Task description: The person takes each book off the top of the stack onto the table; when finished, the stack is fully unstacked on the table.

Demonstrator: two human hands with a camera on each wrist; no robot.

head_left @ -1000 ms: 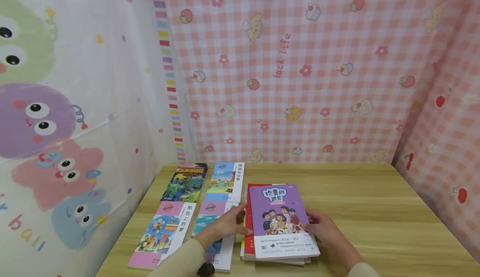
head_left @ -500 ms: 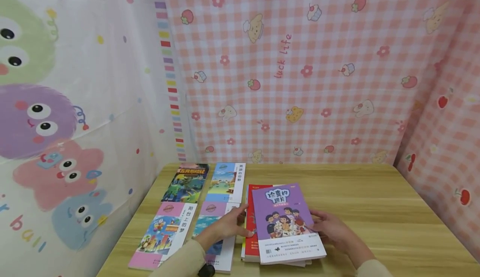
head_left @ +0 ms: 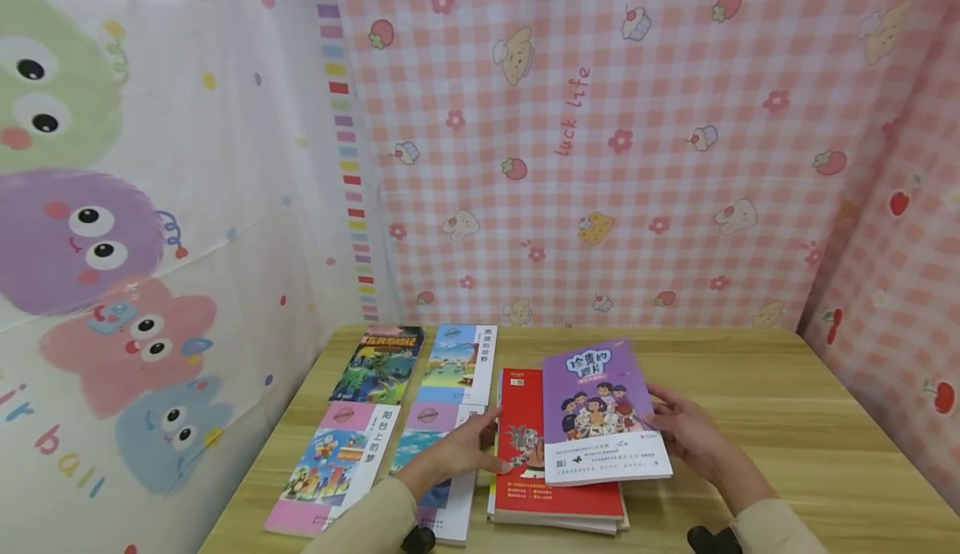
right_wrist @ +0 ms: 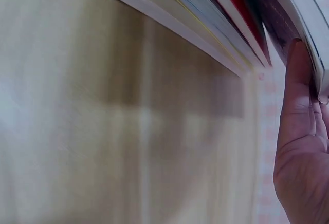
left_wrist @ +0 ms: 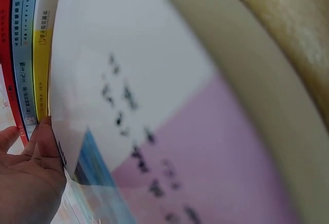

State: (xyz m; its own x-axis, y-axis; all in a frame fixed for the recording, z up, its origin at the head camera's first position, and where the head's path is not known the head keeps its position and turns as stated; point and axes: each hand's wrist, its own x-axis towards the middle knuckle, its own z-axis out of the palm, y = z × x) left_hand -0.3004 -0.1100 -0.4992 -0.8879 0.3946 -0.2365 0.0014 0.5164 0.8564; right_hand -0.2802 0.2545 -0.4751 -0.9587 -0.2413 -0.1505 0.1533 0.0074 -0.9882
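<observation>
My right hand (head_left: pixel 693 433) grips the right edge of a purple book (head_left: pixel 596 404) with a white lower band. The book is raised and tilted over a red book (head_left: pixel 522 454), overlapping its right part. In the right wrist view, the fingers (right_wrist: pixel 298 75) lie against the underside of the lifted book (right_wrist: pixel 313 34). My left hand (head_left: pixel 457 458) touches the left side of the stack topped by the red book. The left wrist view shows its fingers at the spines, among them a yellow spine (left_wrist: pixel 42 49).
Left of the stack lie a pink-and-white book (head_left: pixel 337 462), a partly covered book with a sea picture (head_left: pixel 442 504), a dark green comic-style book (head_left: pixel 378 366) and a blue-and-white book (head_left: pixel 457 362). Patterned curtains (head_left: pixel 585 121) stand behind the wooden table (head_left: pixel 787 429).
The purple book has moved right, then up and away from me with my right hand, uncovering more of the red book. My left hand has stayed at the stack's left side.
</observation>
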